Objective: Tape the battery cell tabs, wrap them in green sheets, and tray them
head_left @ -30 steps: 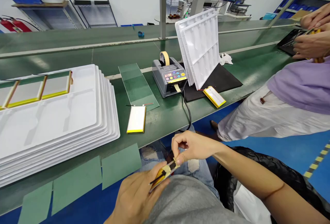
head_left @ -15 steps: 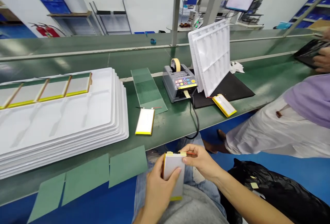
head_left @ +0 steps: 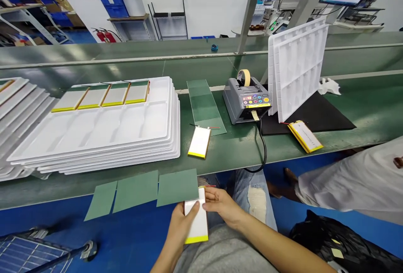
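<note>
A flat white pouch battery (head_left: 198,224) with a yellow bottom edge is held over my lap. My left hand (head_left: 178,227) is closed around its left side, thumb on the front face. At the battery's top right, my right hand (head_left: 222,206) pinches the edge close to a thin red wire. The corner of a green sheet (head_left: 178,185) at the bench edge hides the battery's top left. Another battery (head_left: 199,142) with black and red leads lies on the bench, its top by a clear green-tinted plate (head_left: 206,105).
Stacked white trays (head_left: 138,132) on the left carry several batteries. A grey tape dispenser (head_left: 245,101) stands mid-bench, its black cord hanging over the edge. Upright white trays (head_left: 299,71) and more batteries (head_left: 305,136) are on the right. A person's white clothing (head_left: 355,176) shows at far right.
The view has turned left, so the bench things appear farther right. My hands and the battery have come nearer the green sheet, which now overlaps its top. Both hands keep hold.
</note>
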`<state>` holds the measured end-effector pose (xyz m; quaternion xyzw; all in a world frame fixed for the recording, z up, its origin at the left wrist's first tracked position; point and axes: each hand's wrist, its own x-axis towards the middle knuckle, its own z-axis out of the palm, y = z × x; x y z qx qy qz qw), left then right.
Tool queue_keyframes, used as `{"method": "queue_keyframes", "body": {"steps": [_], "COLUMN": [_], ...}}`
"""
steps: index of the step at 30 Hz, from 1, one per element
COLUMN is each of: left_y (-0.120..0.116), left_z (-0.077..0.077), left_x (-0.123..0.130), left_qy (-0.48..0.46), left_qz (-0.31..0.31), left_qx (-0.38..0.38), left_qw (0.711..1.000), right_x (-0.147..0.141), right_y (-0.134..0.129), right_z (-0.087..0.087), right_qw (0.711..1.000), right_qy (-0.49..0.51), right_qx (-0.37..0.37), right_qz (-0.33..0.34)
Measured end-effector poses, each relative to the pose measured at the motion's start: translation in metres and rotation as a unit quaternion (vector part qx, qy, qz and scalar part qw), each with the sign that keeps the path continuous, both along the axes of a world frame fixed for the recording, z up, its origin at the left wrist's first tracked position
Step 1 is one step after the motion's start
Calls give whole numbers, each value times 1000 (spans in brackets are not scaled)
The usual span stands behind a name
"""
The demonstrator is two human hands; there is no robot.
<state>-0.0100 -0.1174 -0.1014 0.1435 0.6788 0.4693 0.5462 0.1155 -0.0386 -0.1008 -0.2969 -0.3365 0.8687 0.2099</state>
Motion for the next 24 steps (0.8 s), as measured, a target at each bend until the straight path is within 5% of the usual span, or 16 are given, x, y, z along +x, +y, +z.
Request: {"method": "queue_keyframes", "body": {"steps": [9,24], "left_y": [-2,0], "left_z": [21,24], "left_x": [-9,-10], "left_qy": [0,10], "left_qz": [46,77], "left_qx": [-3,-29], "left_qw": [999,997], "right_x": [-15,-30], "right_y": [7,4], "right_z": [7,15], "right_qw": [999,996], "right_qy": [13,-86], "right_qx": [-18,-6], "right_qz": [25,-37]}}
